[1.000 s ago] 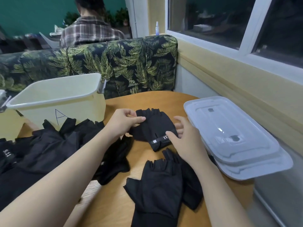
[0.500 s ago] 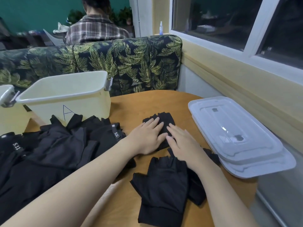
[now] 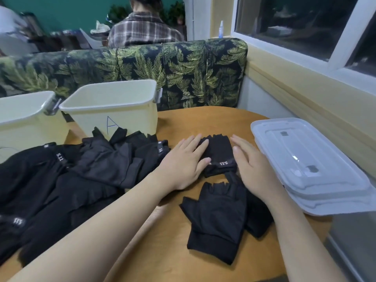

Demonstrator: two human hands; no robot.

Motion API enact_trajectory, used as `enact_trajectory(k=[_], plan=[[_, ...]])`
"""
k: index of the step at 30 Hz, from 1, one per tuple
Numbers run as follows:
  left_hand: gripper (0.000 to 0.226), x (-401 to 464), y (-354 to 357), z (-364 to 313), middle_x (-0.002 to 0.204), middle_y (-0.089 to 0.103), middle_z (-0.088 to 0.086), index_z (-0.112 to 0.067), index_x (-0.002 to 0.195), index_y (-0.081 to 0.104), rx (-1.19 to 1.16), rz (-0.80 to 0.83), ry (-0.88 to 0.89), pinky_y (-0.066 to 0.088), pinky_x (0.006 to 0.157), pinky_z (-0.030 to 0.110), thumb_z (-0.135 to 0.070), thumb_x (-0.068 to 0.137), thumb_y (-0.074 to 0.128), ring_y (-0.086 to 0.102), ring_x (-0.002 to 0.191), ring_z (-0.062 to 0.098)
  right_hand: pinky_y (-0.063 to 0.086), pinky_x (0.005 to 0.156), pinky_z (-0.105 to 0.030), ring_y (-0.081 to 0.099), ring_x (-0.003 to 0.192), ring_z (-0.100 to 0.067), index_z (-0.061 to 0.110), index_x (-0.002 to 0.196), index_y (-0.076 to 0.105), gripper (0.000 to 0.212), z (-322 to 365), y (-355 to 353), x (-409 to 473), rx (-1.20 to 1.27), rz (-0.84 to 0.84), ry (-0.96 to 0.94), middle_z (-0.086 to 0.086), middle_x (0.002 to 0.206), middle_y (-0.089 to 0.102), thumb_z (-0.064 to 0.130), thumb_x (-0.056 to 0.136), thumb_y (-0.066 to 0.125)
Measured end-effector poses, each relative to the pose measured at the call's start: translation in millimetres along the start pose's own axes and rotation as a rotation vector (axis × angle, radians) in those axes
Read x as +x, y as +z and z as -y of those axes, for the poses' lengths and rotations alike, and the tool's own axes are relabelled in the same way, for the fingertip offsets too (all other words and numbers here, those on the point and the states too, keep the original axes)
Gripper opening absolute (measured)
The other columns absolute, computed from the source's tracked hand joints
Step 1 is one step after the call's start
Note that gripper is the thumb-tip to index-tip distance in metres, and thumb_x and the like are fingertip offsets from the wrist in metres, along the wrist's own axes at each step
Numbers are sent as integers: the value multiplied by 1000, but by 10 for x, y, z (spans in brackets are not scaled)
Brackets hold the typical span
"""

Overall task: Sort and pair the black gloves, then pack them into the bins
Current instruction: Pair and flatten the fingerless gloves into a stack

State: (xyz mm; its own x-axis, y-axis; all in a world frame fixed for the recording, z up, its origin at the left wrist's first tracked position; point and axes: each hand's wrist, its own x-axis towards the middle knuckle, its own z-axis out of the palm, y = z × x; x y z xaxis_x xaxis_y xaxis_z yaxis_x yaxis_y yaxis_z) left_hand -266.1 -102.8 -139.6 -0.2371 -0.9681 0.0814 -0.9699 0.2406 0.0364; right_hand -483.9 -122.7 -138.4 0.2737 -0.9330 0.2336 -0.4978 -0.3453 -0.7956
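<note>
A stacked pair of black fingerless gloves lies flat on the table near its far edge, between the two hands, with its labelled cuff toward the person. The left hand rests on the pair's left side with fingers straight and spread, pressing it flat; the right hand lies just beside or against its right side, fingers also straight and gripping nothing. More gloves lie nearer the person, and a loose pile covers the left part of the table in front of bin A, with a second bin at the left edge. Two clear lids are stacked by the right edge. The gloves look light, thin and limp, so the pair will probably sag and slide apart if lifted by one corner. The cuff end seems the firmest place to take hold: pinching both layers there together, thumb above and fingers below, should keep the two gloves matched on the way to a bin. The fabric is not fragile or slippery, so a firm squeeze does no harm.
</note>
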Motion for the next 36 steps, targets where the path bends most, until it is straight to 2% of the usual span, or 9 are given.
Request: enact_trajectory(k=[2, 5, 8, 12, 15, 22, 31, 33, 36], plan=[[59, -490, -128, 41, 167, 25, 7, -17, 161, 27, 12, -145, 28, 11, 128, 38, -43, 108, 21, 19, 156, 26, 24, 126, -35, 35, 145, 1, 28, 146, 54, 40, 191, -10, -186, 32, -8, -64, 21, 152, 45, 32, 109, 40], [48, -1282, -139, 39, 158, 42, -1, -17, 150, 48, -103, -257, 8, 17, 127, 36, -34, 106, 40, 31, 151, 19, 23, 127, -36, 26, 151, -2, 33, 149, 51, 42, 453, 207, -467, 14, 143, -105, 24, 156, 40, 38, 107, 43], [35, -1755, -49, 102, 145, 55, -4, -17, 133, 65, -146, -356, -62, 30, 121, 36, -25, 101, 52, 44, 141, 16, 9, 123, -21, 13, 147, 6, 32, 153, 45, 45, 685, 561, -629, -83, 275, -171, 23, 161, 32, 39, 108, 43], [24, -1987, -73, 274, 120, 66, -6, -14, 111, 73, -224, -576, -278, 46, 102, 35, -14, 94, 57, 57, 119, 13, 10, 121, -18, 22, 150, -2, 27, 153, 45, 45, 929, 893, -707, -124, 315, -221, 16, 162, 35, 34, 109, 43], [26, -2043, -80, 427, 122, 68, -2, -12, 113, 73, -167, -640, -352, 46, 105, 39, -16, 94, 56, 57, 123, 20, 18, 124, -23, 32, 147, -5, 21, 151, 48, 42, 1084, 1136, -723, -134, 304, -267, 9, 160, 40, 26, 109, 44], [44, -2121, 94, 602, 147, 56, 8, -11, 135, 63, -61, -502, -409, 31, 120, 37, -24, 95, 48, 46, 142, 28, 9, 125, -25, 25, 153, -10, 16, 156, 39, 52, 1263, 1647, -647, -323, 299, -423, 2, 164, 35, 16, 105, 49], [39, -2177, 103, 723, 139, 62, 5, -10, 128, 66, -84, -496, -389, 36, 116, 38, -27, 94, 56, 53, 133, 26, 8, 128, -39, 21, 156, -19, 14, 158, 33, 61, 1129, 1974, -407, -533, 285, -559, 0, 166, 32, 21, 103, 56], [36, -2188, 96, 735, 137, 63, 5, -11, 125, 68, -99, -513, -374, 36, 116, 37, -26, 94, 57, 54, 132, 25, 13, 128, -45, 31, 153, -21, 14, 153, 45, 57, 1098, 2065, -377, -537, 254, -570, -3, 160, 43, 21, 99, 62], [28, -2223, 92, 764, 133, 65, 4, -11, 118, 70, -141, -537, -347, 36, 115, 34, -22, 94, 61, 55, 129, 24, 27, 122, -56, 59, 132, -26, 12, 125, 70, 36, 1060, 2171, -353, -512, 101, -611, -5, 129, 70, 11, 89, 74]])
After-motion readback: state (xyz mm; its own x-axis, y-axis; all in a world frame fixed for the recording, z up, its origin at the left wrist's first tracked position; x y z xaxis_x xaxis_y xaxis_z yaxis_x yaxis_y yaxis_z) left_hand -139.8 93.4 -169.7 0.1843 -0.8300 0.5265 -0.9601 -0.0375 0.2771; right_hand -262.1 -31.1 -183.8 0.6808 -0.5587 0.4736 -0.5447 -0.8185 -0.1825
